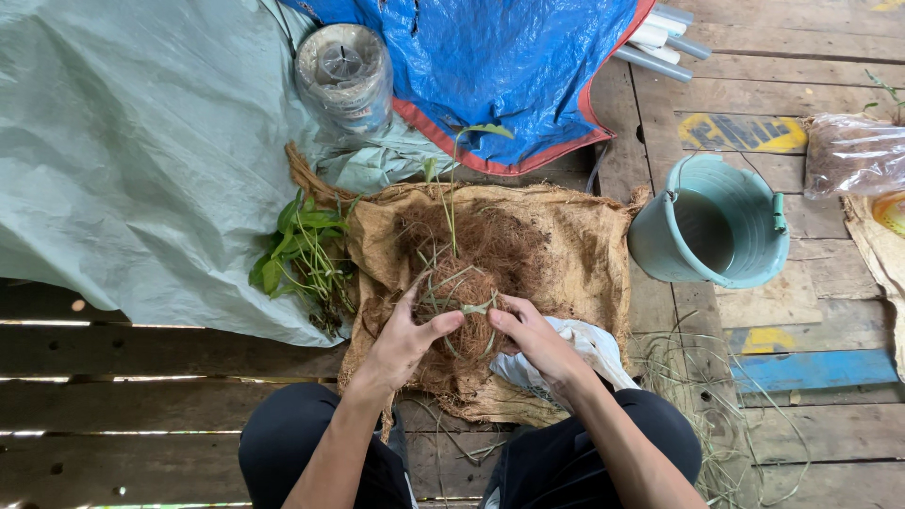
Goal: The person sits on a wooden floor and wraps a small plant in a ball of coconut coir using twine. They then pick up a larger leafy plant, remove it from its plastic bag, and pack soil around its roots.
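A round ball of brown coconut fibre wrapped with thin green strands sits on a burlap sack, with a thin seedling stem rising from its top. My left hand cups the ball's left side. My right hand presses its right side and pinches a green strand across the front. Loose brown fibre lies heaped on the sack behind the ball.
A bunch of green seedlings lies left of the sack. A teal bucket of water stands to the right. A clear plastic jar, grey and blue tarps, white pipes, a white bag and dry grass strands surround me.
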